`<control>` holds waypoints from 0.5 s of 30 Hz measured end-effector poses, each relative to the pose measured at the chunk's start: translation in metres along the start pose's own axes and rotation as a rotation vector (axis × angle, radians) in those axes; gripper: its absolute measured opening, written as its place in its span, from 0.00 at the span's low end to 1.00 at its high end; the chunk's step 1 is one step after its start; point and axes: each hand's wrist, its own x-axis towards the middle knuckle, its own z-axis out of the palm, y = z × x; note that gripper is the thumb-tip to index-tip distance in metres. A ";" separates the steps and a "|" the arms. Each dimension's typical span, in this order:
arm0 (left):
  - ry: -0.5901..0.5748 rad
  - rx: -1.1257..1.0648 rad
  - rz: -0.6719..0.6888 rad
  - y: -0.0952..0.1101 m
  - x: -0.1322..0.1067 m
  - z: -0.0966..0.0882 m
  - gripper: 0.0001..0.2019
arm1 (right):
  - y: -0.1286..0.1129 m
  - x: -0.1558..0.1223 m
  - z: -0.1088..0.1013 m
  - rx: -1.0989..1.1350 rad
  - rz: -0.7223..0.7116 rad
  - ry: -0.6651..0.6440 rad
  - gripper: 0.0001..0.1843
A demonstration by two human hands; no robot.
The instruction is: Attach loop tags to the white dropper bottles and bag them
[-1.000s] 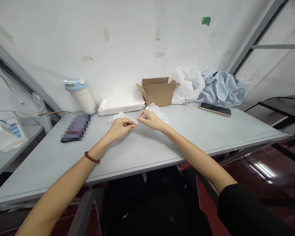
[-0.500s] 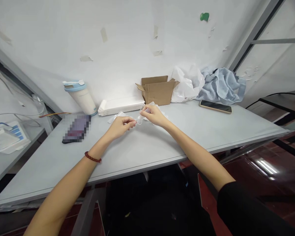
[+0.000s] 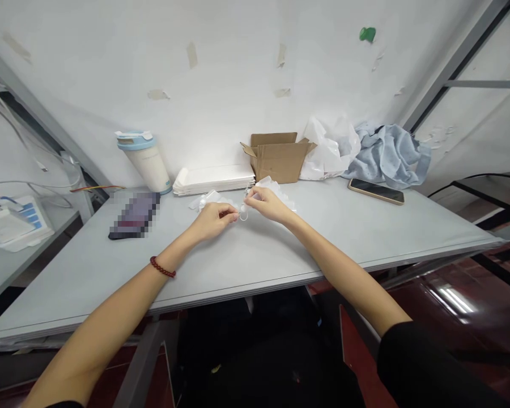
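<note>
Left hand with thumb and index fingertip in a narrow pinch, holding at its edge a small, clear, ring-shaped plastic piece. Right hand just above and to the right of this piece, thumb and fingers also drawn narrowly together; not possible to tell what is between these fingertips, too small and blurred. Ring-shaped plastic piece between both hands, over the grey tabletop.

In comparison with one second ago, fingertips of both hands farther from each other, then almost meeting, and the ring now more open to sight. Since half a second ago, whole view slightly shifted, with a black sleeve edge now visible at lower left.

Behind left hand, loose clear plastic pieces; behind right hand, a heap of translucent plastic pieces. Farther back, along the wall, in a row: cream tumbler with light blue lid, stack of flat white cartons, open brown cardboard box, white plastic bag, crumpled light blue cloth.
</note>
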 end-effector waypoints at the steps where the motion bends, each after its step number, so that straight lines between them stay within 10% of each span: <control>1: 0.002 0.006 0.006 -0.001 0.000 0.001 0.13 | 0.000 0.000 0.000 -0.002 0.001 -0.008 0.08; 15: -0.013 0.001 0.018 -0.003 -0.001 0.005 0.11 | 0.002 0.001 -0.002 -0.016 -0.001 -0.101 0.09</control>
